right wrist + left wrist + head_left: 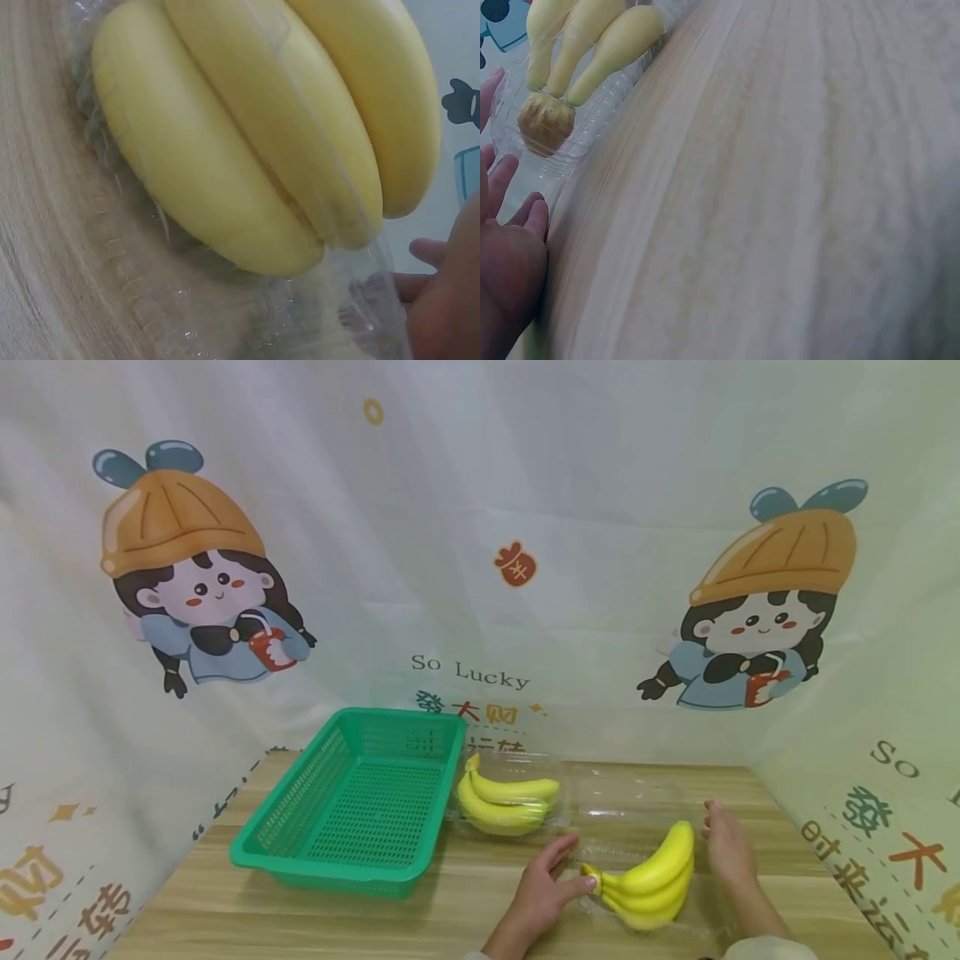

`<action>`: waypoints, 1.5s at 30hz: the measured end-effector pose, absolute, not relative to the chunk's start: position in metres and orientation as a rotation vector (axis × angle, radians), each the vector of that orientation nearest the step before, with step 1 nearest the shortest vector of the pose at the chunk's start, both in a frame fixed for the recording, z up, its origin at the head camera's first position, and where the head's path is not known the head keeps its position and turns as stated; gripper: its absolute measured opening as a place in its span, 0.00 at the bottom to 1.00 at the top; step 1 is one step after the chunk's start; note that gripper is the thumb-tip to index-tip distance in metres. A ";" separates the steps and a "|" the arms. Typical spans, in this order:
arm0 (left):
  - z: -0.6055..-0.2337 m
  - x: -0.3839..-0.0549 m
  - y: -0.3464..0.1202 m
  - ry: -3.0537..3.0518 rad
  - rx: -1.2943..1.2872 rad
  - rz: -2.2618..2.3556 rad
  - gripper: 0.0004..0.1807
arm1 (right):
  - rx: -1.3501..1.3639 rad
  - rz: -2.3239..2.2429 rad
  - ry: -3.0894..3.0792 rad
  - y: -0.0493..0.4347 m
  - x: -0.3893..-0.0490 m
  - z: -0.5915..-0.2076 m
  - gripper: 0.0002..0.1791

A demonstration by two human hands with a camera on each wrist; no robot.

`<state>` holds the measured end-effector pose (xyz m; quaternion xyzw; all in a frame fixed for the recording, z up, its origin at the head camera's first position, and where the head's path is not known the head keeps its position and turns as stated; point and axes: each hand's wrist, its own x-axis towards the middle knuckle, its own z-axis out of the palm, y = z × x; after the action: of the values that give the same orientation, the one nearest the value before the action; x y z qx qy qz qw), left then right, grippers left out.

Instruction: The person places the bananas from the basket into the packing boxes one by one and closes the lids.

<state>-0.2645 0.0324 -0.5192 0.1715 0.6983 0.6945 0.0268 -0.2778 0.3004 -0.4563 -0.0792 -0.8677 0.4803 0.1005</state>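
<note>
A bunch of yellow bananas (651, 887) lies in a clear plastic clamshell box (630, 797) at the front right of the table. The box's lid stands raised behind the bunch. My left hand (542, 889) is at the box's left end, its thumb by the brown banana stem (546, 124); its fingers look extended in the left wrist view. At the right side is my right hand (729, 852), its fingers (412, 285) partly seen through the clear wall in the right wrist view. Whether they press on the plastic is hard to tell.
A green plastic basket (345, 866) with perforated sides stands at the left. Between it and the box, a second clear box holds another bunch of bananas (506, 802). A printed curtain (600, 568) hangs behind the wooden table (300, 922).
</note>
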 end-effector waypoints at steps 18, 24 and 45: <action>-0.519 -0.265 0.031 2.147 0.557 2.140 0.37 | -0.199 1.474 -2.486 0.296 -0.269 -0.459 0.39; -0.519 -0.265 0.032 2.171 0.525 2.131 0.37 | -0.215 1.426 -2.386 0.294 -0.270 -0.461 0.35; -0.520 -0.266 0.032 2.148 0.544 2.141 0.40 | -0.209 1.458 -2.218 0.291 -0.263 -0.464 0.32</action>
<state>-0.2658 0.0321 -0.5200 0.1765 0.6968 0.6946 0.0302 -0.2634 0.2907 -0.4639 -0.0763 -0.8093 0.5319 0.2373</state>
